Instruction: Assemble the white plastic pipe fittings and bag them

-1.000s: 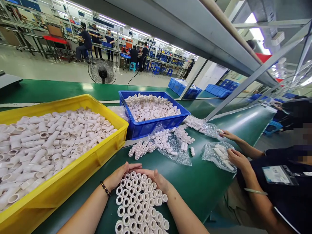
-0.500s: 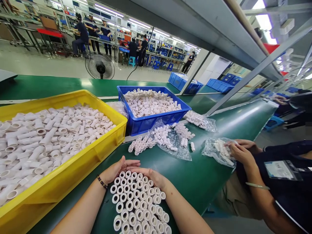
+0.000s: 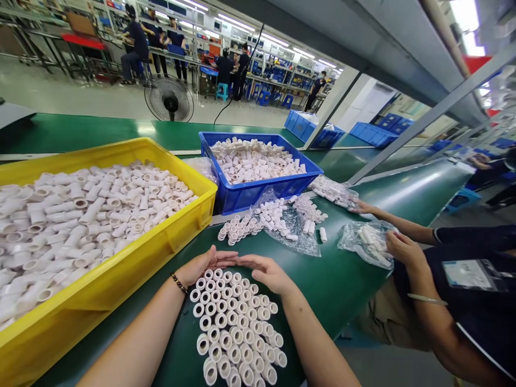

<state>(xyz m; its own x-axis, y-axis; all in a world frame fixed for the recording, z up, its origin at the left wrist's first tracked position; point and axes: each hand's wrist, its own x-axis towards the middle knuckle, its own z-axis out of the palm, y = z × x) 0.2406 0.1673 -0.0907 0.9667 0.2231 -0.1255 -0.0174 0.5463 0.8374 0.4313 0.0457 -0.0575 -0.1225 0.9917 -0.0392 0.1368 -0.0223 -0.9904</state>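
Observation:
Many white plastic pipe fittings (image 3: 236,322) stand upright in a packed cluster on the green tabletop (image 3: 318,301). At the cluster's far left edge is my left hand (image 3: 205,265), fingers stretched out and holding nothing. My right hand (image 3: 268,271) curves beyond the far right side of the cluster, fingers extended, with a small space between palm and fittings. The fingertips of both hands meet or nearly meet behind the group. Just past them, a smaller cluster of fittings (image 3: 241,229) lies beside a clear plastic bag (image 3: 296,234) with loose fittings on it.
A yellow bin (image 3: 161,244) full of fittings fills the left side; a blue bin (image 3: 258,192) of fittings stands behind. At right, a co-worker's hand (image 3: 405,248) holds a clear bag of fittings (image 3: 366,242); their other hand touches another bag (image 3: 332,192).
My right hand has moved away from the fittings, its thumb now apart. The co-worker's one hand has left the nearer bag and reached to the farther one. The view has shifted slightly.

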